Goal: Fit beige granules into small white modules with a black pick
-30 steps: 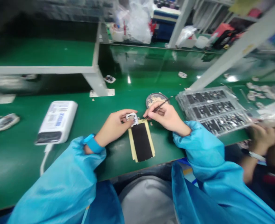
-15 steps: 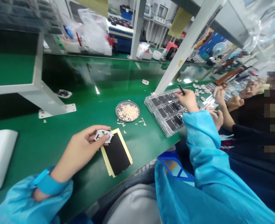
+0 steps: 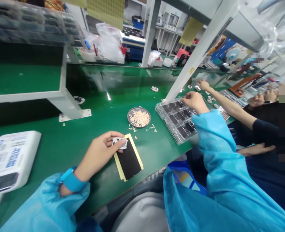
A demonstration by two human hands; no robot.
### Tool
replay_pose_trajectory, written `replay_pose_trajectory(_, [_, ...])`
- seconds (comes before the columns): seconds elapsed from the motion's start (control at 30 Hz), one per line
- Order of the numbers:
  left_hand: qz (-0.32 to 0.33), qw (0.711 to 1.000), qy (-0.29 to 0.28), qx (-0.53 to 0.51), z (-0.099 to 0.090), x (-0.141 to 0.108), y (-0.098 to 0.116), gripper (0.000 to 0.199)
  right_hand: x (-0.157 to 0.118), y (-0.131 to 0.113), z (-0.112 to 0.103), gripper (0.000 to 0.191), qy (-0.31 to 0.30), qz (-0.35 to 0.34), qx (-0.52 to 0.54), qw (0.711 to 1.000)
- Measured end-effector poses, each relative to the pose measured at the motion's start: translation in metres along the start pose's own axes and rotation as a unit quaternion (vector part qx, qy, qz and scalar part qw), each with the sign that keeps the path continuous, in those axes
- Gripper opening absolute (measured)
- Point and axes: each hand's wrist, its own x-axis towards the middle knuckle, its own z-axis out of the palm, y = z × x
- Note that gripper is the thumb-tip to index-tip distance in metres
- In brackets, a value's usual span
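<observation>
My left hand is closed around a small white plastic housing with dark parts inside, thumb on its face. Just below it lies a black sheet on yellow backing paper. Over the back of a clear compartment tray is my right hand, its fingers pinched together at the tray's far edge. Whatever is between those fingertips is hidden. Dark rectangular pieces fill the tray's compartments. Between the hands stands a round dark dish heaped with tiny beige parts.
Loose beige bits lie around the dish. A slanted white post rises behind the tray, and a shelf leg stands left. A white device sits at far left. A co-worker's arm reaches across the bench at right.
My view has swung left. My right hand has moved to the tray's far edge, and the black stick-like item once seen in it is out of sight. The co-worker's arm has reached forward.
</observation>
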Motion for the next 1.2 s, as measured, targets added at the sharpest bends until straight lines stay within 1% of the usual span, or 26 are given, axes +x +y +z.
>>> replay_pose_trajectory(0.03, [-0.001,1.0,-0.003,-0.003,0.001,-0.001,0.0,0.045,-0.016,-0.016,-0.003,0.02,0.022,-0.034,0.034,0.999])
replay_pose_trajectory(0.07, [0.0,1.0,-0.004,-0.007,0.001,-0.001,0.0,0.044,-0.033,-0.034,-0.006,0.022,0.015,-0.07,0.088,0.994])
replay_pose_trajectory(0.1, [0.001,1.0,-0.004,-0.012,0.002,-0.002,-0.001,0.044,-0.051,-0.054,-0.008,0.023,-0.013,-0.097,0.157,0.983])
replay_pose_trajectory(0.17, [0.004,1.0,-0.004,-0.023,0.004,-0.002,-0.001,0.043,-0.085,-0.093,-0.009,0.027,-0.088,-0.154,0.275,0.945])
replay_pose_trajectory(0.2, [0.003,1.0,-0.003,-0.03,0.005,-0.002,-0.001,0.043,-0.098,-0.112,-0.008,0.026,-0.1,-0.191,0.309,0.926])
replay_pose_trajectory(0.27, [-0.002,0.999,-0.001,-0.045,0.005,0.0,0.0,0.043,-0.119,-0.144,-0.002,0.024,-0.137,-0.256,0.351,0.89])
replay_pose_trajectory(0.3, [-0.003,0.999,-0.001,-0.053,0.005,0.0,0.0,0.043,-0.126,-0.156,0.002,0.025,-0.16,-0.274,0.378,0.87])
replay_pose_trajectory(0.37, [-0.001,0.998,0.0,-0.068,0.004,0.001,0.001,0.043,-0.136,-0.174,0.014,0.029,-0.199,-0.287,0.416,0.84])
replay_pose_trajectory(0.4, [0.001,0.997,0.002,-0.075,0.003,0.001,0.001,0.043,-0.139,-0.18,0.021,0.031,-0.212,-0.286,0.427,0.832])
replay_pose_trajectory(0.5, [0.002,0.996,0.006,-0.094,0.002,0.0,0.003,0.045,-0.147,-0.188,0.043,0.034,-0.246,-0.284,0.438,0.817])
replay_pose_trajectory(0.57, [0.005,0.995,-0.005,-0.099,0.003,-0.001,0.004,0.045,-0.153,-0.187,0.055,0.033,-0.292,-0.275,0.45,0.798])
replay_pose_trajectory(0.63, [0.008,0.995,-0.019,-0.094,0.004,-0.003,0.004,0.042,-0.157,-0.185,0.063,0.03,-0.338,-0.257,0.463,0.778])
replay_pose_trajectory(0.7, [0.012,0.996,-0.02,-0.087,0.005,-0.003,0.003,0.038,-0.16,-0.183,0.066,0.029,-0.359,-0.236,0.482,0.764])
replay_pose_trajectory(0.77, [0.015,0.996,-0.003,-0.089,0.006,-0.003,0.002,0.036,-0.159,-0.183,0.066,0.03,-0.342,-0.208,0.509,0.762])
replay_pose_trajectory(0.83, [0.015,0.994,0.025,-0.103,0.005,-0.002,0.001,0.036,-0.157,-0.183,0.066,0.032,-0.312,-0.172,0.531,0.769])
replay_pose_trajectory(0.9, [0.008,0.991,0.055,-0.125,0.004,-0.001,0.0,0.036,-0.155,-0.183,0.067,0.033,-0.304,-0.153,0.534,0.774])
replay_pose_trajectory(1.03, [-0.002,0.983,0.082,-0.163,0.002,0.002,0.002,0.037,-0.155,-0.181,0.072,0.032,-0.338,-0.148,0.506,0.78])
replay_pose_trajectory(1.13, [0.004,0.981,0.107,-0.159,0.001,0.004,0.003,0.04,-0.155,-0.18,0.07,0.029,-0.308,-0.144,0.513,0.788])
replay_pose_trajectory(1.2, [0.013,0.982,0.112,-0.153,-0.001,0.004,0.002,0.044,-0.154,-0.179,0.067,0.029,-0.301,-0.152,0.516,0.787])
